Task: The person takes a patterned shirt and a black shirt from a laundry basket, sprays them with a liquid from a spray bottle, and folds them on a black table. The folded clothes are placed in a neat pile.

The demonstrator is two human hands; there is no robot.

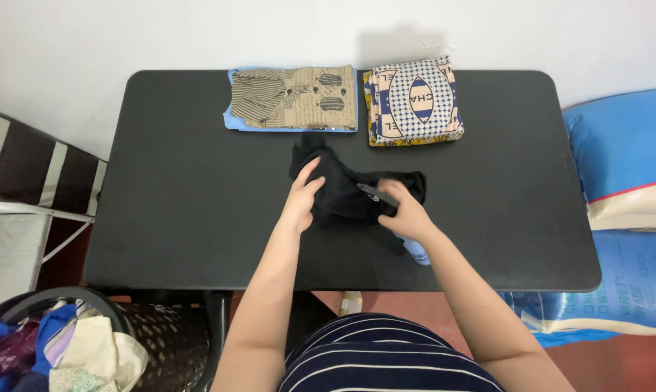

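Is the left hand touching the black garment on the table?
Touching. The head view shows the left hand with its fingers pressed onto the black garment, no gap between them.

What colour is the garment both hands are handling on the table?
Black garment, nearly matching the black table; left hand and right hand grip it. Head view.

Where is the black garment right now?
In the head view, the black garment lies bunched mid-table, just in front of the two folded stacks, with the left hand and right hand on it.
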